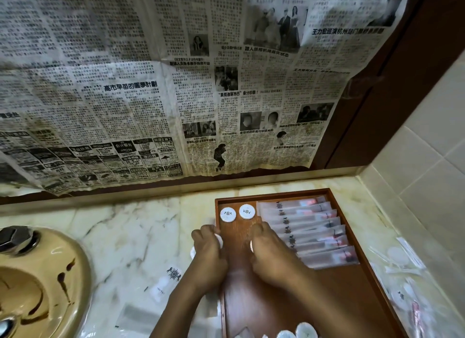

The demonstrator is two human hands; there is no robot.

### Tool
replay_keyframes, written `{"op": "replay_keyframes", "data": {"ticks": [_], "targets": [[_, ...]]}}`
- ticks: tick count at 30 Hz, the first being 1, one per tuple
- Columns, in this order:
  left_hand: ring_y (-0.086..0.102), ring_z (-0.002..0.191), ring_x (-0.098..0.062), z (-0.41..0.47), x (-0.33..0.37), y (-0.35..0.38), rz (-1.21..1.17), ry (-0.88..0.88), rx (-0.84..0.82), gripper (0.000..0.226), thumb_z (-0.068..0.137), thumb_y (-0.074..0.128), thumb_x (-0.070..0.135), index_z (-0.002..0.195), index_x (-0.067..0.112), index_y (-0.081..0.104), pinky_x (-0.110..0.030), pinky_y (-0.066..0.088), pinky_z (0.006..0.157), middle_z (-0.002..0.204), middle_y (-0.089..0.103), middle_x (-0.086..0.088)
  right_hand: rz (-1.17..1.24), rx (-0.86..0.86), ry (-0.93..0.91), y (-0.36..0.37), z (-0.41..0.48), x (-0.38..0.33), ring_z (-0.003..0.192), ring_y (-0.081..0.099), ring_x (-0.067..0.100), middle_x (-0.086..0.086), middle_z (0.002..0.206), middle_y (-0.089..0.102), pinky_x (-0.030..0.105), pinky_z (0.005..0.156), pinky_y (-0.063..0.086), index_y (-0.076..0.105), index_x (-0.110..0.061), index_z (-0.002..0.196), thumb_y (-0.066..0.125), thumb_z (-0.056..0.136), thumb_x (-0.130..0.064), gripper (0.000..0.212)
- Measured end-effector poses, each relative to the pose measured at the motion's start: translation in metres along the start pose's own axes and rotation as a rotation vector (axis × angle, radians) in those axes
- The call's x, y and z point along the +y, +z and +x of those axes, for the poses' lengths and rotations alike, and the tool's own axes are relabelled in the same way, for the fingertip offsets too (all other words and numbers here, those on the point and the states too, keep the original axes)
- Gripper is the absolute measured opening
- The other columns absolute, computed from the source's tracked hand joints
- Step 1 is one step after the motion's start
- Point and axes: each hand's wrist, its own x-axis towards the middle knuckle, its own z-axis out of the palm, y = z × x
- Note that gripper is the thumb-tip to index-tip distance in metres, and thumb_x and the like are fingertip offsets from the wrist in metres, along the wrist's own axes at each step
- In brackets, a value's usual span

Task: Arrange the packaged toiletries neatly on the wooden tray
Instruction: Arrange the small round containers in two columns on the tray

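Note:
A wooden tray (357,285) lies on the marble counter at the right. Two round white soap packs (228,214) (247,211) sit side by side in its far left corner. Several frosted sachets (309,230) overlap in a row along its right side. My left hand (207,252) is over the tray's left rim, fingers curled round a round white pack (219,239). My right hand (269,252) is inside the tray and pinches another round white pack (251,246) on edge. More round packs (305,330) lie at the tray's near end.
A beige sink (37,282) with its tap fills the left. Loose frosted sachets (166,282) lie on the counter left of the tray, and more clear packets (405,267) lie to its right. Newspaper (176,86) covers the wall behind. A tiled wall closes the right side.

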Motion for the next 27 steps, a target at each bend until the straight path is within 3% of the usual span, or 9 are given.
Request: {"op": "replay_keyframes", "data": {"ticks": [2, 4, 7, 10, 13, 17, 20, 23, 27], "targets": [[0.045, 0.105, -0.001, -0.007, -0.004, 0.002, 0.011, 0.068, 0.047, 0.024, 0.092, 0.049, 0.016, 0.114, 0.022, 0.040, -0.016, 0.042, 0.094, 0.118, 0.032, -0.002, -0.142, 0.083, -0.089, 0.015, -0.002, 0.003, 0.127, 0.044, 0.031, 0.010, 0.134, 0.042, 0.041, 0.101, 0.042, 0.050, -0.010, 0.131, 0.050, 0.091, -0.001, 0.041], [0.046, 0.105, -0.004, -0.010, -0.007, 0.006, 0.084, 0.120, 0.071, 0.032, 0.094, 0.041, 0.026, 0.124, 0.017, 0.048, -0.007, 0.037, 0.091, 0.118, 0.032, 0.001, -0.291, 0.150, -0.181, 0.028, 0.000, 0.005, 0.120, 0.047, 0.031, 0.009, 0.122, 0.051, 0.041, 0.096, 0.044, 0.062, -0.015, 0.118, 0.056, 0.089, -0.008, 0.030], [0.046, 0.109, -0.021, -0.008, -0.016, 0.010, 0.274, 0.178, 0.143, 0.054, 0.086, 0.044, 0.024, 0.139, 0.016, 0.055, -0.029, 0.041, 0.094, 0.118, 0.042, -0.001, -0.356, 0.256, -0.148, 0.036, 0.001, 0.008, 0.103, 0.054, 0.028, 0.003, 0.103, 0.059, 0.039, 0.080, 0.047, 0.069, -0.022, 0.102, 0.071, 0.076, -0.019, 0.026], [0.042, 0.120, -0.022, -0.009, -0.017, 0.012, 0.435, 0.156, 0.141, 0.063, 0.090, 0.057, 0.021, 0.151, 0.029, 0.042, -0.035, 0.032, 0.096, 0.127, 0.048, 0.004, -0.345, 0.392, -0.096, 0.039, -0.009, 0.010, 0.093, 0.052, 0.027, 0.001, 0.096, 0.059, 0.041, 0.073, 0.044, 0.072, -0.024, 0.098, 0.059, 0.079, -0.014, 0.025], [0.038, 0.124, -0.017, -0.014, -0.011, 0.014, 0.448, 0.162, 0.178, 0.054, 0.089, 0.063, 0.032, 0.140, 0.031, 0.046, -0.033, 0.024, 0.093, 0.130, 0.052, 0.013, -0.337, 0.433, -0.020, 0.044, -0.026, 0.012, 0.085, 0.049, 0.028, 0.001, 0.086, 0.057, 0.043, 0.069, 0.038, 0.074, -0.025, 0.087, 0.040, 0.081, -0.016, 0.036], [0.040, 0.124, -0.017, -0.014, 0.001, 0.018, 0.655, 0.212, 0.166, 0.031, 0.090, 0.055, 0.039, 0.120, 0.034, 0.056, -0.036, 0.024, 0.091, 0.128, 0.055, 0.017, -0.355, 0.376, -0.006, 0.062, -0.036, 0.015, 0.082, 0.048, 0.028, 0.002, 0.084, 0.057, 0.042, 0.068, 0.028, 0.072, -0.029, 0.099, 0.051, 0.082, -0.024, 0.028], [0.040, 0.123, -0.021, -0.009, 0.001, 0.023, 0.717, 0.214, 0.157, 0.034, 0.089, 0.056, 0.043, 0.121, 0.033, 0.060, -0.039, 0.024, 0.090, 0.130, 0.054, 0.014, -0.386, 0.386, 0.000, 0.066, -0.028, 0.016, 0.082, 0.047, 0.029, 0.004, 0.083, 0.057, 0.043, 0.069, 0.030, 0.073, -0.026, 0.092, 0.054, 0.082, -0.025, 0.021], [0.038, 0.123, -0.024, -0.003, -0.003, 0.025, 0.743, 0.208, 0.150, 0.039, 0.089, 0.059, 0.048, 0.124, 0.031, 0.062, -0.040, 0.029, 0.093, 0.134, 0.050, 0.007, -0.403, 0.361, 0.030, 0.064, -0.019, 0.014, 0.079, 0.046, 0.030, 0.006, 0.077, 0.056, 0.043, 0.069, 0.030, 0.073, -0.022, 0.079, 0.037, 0.080, -0.018, 0.036], [0.045, 0.111, -0.027, -0.010, -0.006, 0.027, 0.788, 0.226, 0.232, 0.033, 0.078, 0.065, 0.044, 0.107, 0.027, 0.068, -0.042, 0.030, 0.083, 0.123, 0.057, 0.000, -0.434, 0.319, 0.056, 0.055, -0.017, 0.010, 0.080, 0.045, 0.030, 0.007, 0.078, 0.057, 0.043, 0.070, 0.030, 0.072, -0.020, 0.079, 0.040, 0.078, -0.016, 0.033]]}}
